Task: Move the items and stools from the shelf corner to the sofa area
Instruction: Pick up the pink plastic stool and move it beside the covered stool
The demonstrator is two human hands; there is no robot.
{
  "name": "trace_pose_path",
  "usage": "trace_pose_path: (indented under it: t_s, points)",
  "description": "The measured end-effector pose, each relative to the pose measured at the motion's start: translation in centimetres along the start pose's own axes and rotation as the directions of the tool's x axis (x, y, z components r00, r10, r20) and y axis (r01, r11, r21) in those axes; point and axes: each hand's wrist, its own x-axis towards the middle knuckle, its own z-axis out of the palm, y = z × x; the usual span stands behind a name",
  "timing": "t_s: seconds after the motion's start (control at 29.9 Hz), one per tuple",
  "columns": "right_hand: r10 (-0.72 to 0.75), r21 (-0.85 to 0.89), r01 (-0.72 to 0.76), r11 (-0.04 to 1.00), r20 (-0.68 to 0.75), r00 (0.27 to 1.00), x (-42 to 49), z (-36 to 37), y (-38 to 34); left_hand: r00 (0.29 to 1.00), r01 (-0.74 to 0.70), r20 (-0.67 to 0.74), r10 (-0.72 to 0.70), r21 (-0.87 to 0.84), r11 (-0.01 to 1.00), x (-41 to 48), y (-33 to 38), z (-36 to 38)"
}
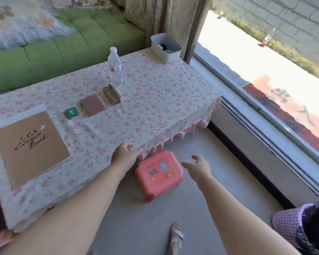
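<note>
A small coral-pink plastic stool with stickers on its seat stands on the grey floor, partly under the edge of a low table covered by a floral cloth. My left hand hovers above the stool's left side at the cloth's frill, fingers loosely curled, holding nothing. To the right of the stool is my right hand, open with fingers spread, apart from it. On the table lie a brown sketchbook, a green box, a brown notebook, a small framed piece and a water bottle.
A grey bin sits at the table's far corner beside a curtain. A green sofa lies behind the table. A large window runs along the right. A purple woven bag rests at bottom right. My sandalled foot is below.
</note>
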Motion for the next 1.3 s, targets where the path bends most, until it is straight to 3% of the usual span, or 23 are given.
trace_pose_path:
  t_s: [0.2,0.43,0.7,0.9,1.1,1.3]
  points:
    - [-0.007,-0.136,0.022,0.990,0.110,0.994,7.5,-4.3,1.5,0.985,0.123,-0.106,-0.133,-0.096,0.988,1.3,-0.6,7.3]
    - [0.018,-0.225,0.025,0.974,0.190,0.982,13.3,-3.1,3.6,0.961,0.222,-0.143,-0.236,-0.109,0.969,5.0,-4.1,11.8]
    - [0.088,-0.298,-0.025,0.954,0.201,0.976,22.8,3.2,9.5,0.937,0.334,-0.092,-0.338,-0.051,0.941,11.9,-12.7,17.6]
    - [0.109,-0.339,-0.037,0.940,0.196,0.974,30.7,10.2,14.0,0.883,0.444,-0.133,-0.450,-0.069,0.893,19.6,-21.7,20.3]
    - [0.115,-0.338,-0.042,0.940,0.199,0.973,37.3,15.0,17.4,0.825,0.528,-0.113,-0.554,-0.195,0.827,24.7,-28.5,23.0]
    - [0.121,-0.296,-0.030,0.955,0.294,0.948,39.6,16.2,18.9,0.828,0.527,0.005,-0.560,-0.345,0.777,26.9,-31.0,25.5]
